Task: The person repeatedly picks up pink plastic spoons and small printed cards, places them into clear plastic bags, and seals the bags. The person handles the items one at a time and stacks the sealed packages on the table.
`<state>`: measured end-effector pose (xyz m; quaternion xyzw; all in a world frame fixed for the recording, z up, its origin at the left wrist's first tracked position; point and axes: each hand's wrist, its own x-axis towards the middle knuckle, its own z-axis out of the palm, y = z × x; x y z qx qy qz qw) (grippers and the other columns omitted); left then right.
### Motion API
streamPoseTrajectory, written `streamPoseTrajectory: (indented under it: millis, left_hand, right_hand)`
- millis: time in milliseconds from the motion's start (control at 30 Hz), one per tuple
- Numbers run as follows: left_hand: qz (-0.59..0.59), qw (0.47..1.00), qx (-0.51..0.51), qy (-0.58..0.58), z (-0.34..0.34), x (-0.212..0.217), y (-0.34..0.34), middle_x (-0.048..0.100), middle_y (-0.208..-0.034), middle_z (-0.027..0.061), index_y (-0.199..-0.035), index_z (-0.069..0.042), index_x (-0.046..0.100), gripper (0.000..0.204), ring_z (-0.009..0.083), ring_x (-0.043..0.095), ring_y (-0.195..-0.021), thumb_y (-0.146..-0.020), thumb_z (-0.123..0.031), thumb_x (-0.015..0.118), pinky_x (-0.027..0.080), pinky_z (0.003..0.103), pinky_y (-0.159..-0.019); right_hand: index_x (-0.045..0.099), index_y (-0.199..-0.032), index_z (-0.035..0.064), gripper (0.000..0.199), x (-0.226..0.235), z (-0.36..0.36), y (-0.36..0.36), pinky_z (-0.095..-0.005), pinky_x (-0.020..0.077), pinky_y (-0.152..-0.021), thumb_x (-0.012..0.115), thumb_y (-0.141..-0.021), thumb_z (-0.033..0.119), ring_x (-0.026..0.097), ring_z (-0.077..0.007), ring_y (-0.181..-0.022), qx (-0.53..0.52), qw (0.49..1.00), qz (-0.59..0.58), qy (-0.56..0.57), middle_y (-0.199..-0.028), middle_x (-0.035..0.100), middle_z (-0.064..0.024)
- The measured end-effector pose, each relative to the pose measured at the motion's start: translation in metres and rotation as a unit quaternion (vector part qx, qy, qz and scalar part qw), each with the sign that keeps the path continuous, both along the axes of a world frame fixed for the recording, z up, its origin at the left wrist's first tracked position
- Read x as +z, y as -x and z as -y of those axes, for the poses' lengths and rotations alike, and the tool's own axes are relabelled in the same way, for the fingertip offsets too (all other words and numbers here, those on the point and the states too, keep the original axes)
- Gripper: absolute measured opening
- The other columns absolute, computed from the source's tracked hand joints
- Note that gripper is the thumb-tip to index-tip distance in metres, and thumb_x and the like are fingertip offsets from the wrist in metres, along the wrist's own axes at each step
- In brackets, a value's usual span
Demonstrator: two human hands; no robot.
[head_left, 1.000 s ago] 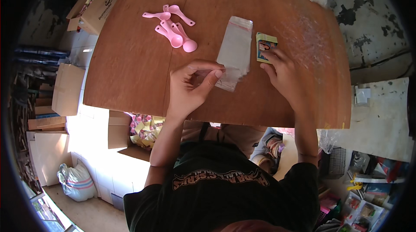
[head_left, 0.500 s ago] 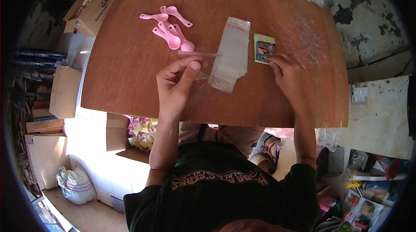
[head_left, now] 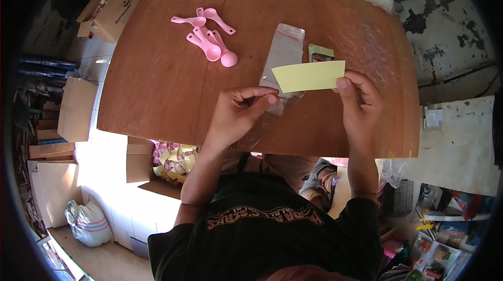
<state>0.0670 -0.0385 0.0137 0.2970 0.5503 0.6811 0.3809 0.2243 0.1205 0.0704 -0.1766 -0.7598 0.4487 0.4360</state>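
My right hand grips the right end of a pale yellow card between thumb and fingers, with its plain face showing. Close to the card's left end, my left hand is closed in a pinch on a clear plastic bag, only faintly visible against the table. Behind the card lies a pile of clear plastic bags. A small stack of printed cards sits to its right, partly hidden by the held card. Several pink measuring spoons lie in a group at the left.
The brown wooden table carries plastic scraps on its right side. Cardboard boxes stand to the left. Below the table edge, an open box holds pink and yellow packets. A white sack rests on the floor.
My right hand has lifted a card from the small stack and brought it left and nearer me. My left hand has moved right and nearer me, toward the card.
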Motion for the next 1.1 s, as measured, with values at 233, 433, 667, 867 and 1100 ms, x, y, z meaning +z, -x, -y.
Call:
streamPoseTrajectory:
  millis: [233,433,667,867,1100]
  left_hand:
    - [-0.027,0.997,-0.074,-0.009,0.004,0.006,0.004,0.071,-0.095,0.0089,-0.101,0.005,0.069,0.018,0.0097,0.063,-0.089,-0.089,-0.007,0.066,0.049,0.025,-0.081]
    - [-0.03,0.993,-0.116,0.009,0.002,0.003,0.0,0.071,-0.094,0.0071,-0.102,0.005,0.069,0.019,0.0084,0.062,-0.086,-0.087,-0.007,0.068,0.05,0.024,-0.078]
    - [-0.066,0.993,-0.094,0.021,0.0,0.015,-0.001,0.071,-0.093,0.0068,-0.103,0.005,0.068,0.021,0.0074,0.062,-0.083,-0.086,-0.007,0.069,0.051,0.024,-0.077]
    - [-0.107,0.991,-0.08,0.008,-0.003,0.014,-0.003,0.072,-0.091,0.0078,-0.106,-0.001,0.069,0.024,0.0044,0.061,-0.082,-0.084,-0.011,0.071,0.05,0.024,-0.073]
    - [-0.106,0.99,-0.084,-0.032,-0.003,0.012,0.0,0.07,-0.102,0.0101,-0.108,0.003,0.066,0.024,0.01,0.063,-0.093,-0.086,-0.004,0.068,0.051,0.026,-0.083]
  right_hand:
    - [0.067,-0.093,-0.0022,0.01,0.012,-0.006,-0.001,-0.0223,0.0458,-0.067,0.067,-0.087,0.006,0.058,-0.0073,-0.073,0.066,0.981,0.181,0.014,-0.081,0.067,-0.004]
    - [0.069,-0.091,0.0007,0.008,0.008,0.002,0.005,-0.024,0.0466,-0.066,0.069,-0.086,0.007,0.06,-0.0098,-0.072,0.055,0.987,0.131,-0.069,-0.081,0.068,-0.0064]
    - [0.07,-0.092,0.0022,0.011,0.015,0.005,0.008,-0.0307,0.0493,-0.074,0.071,-0.081,0.005,0.064,-0.0209,-0.081,0.152,0.961,0.174,-0.155,-0.086,0.067,-0.0094]
    - [0.071,-0.097,0.0052,0.014,0.011,0.01,0.009,-0.0344,0.0478,-0.083,0.069,-0.084,0.01,0.061,-0.0249,-0.098,0.208,0.942,0.214,-0.156,-0.108,0.061,-0.013]
    - [0.07,-0.1,0.0054,0.017,0.017,0.009,0.013,-0.0351,0.0477,-0.087,0.069,-0.084,0.012,0.061,-0.0269,-0.103,0.241,0.933,0.218,-0.154,-0.113,0.061,-0.014]
